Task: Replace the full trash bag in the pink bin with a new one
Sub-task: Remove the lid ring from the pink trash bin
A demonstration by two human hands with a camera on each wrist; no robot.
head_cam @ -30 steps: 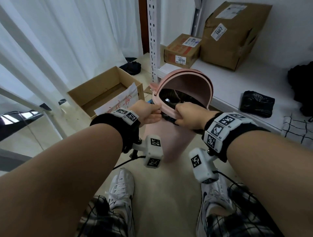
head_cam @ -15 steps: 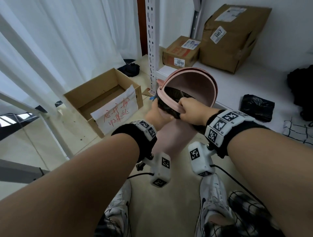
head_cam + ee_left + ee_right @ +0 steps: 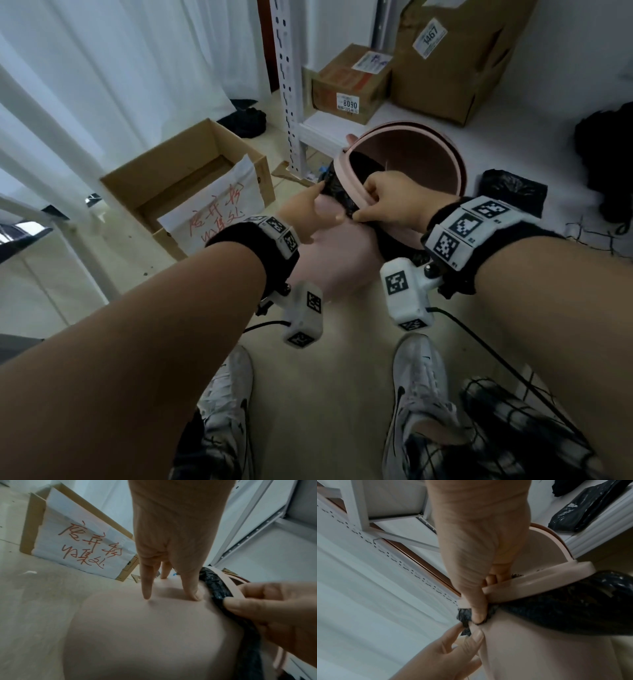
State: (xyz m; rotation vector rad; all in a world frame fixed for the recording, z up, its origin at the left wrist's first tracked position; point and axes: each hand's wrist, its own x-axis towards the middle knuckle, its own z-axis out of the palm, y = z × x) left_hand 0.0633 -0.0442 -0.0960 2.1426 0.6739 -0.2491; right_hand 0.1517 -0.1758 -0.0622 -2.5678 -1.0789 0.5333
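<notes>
The pink bin [image 3: 342, 260] stands on the floor between my arms, its lid [image 3: 418, 154] swung open. A black trash bag [image 3: 337, 190] lines it and is folded out over the rim under a pink ring [image 3: 530, 582]. My right hand [image 3: 387, 198] grips that ring, fingers hooked inside and thumb pressing the bag's edge [image 3: 565, 612] below it. My left hand [image 3: 305, 212] lies against the bin's side wall [image 3: 145, 635] with straight fingers [image 3: 145, 585], just left of the bag's hem [image 3: 216, 588]. A folded black bag [image 3: 510, 192] lies on the white shelf.
An open cardboard box with a handwritten paper sign [image 3: 191, 185] sits on the floor to the left. A perforated white shelf post [image 3: 289, 85] stands behind the bin, with two cardboard boxes [image 3: 349, 85] on the shelf. White curtains hang at left. My shoes [image 3: 226, 404] are below.
My left hand came off the rim and slid down onto the bin's side wall. My right hand stayed on the rim ring, and the view moved closer.
</notes>
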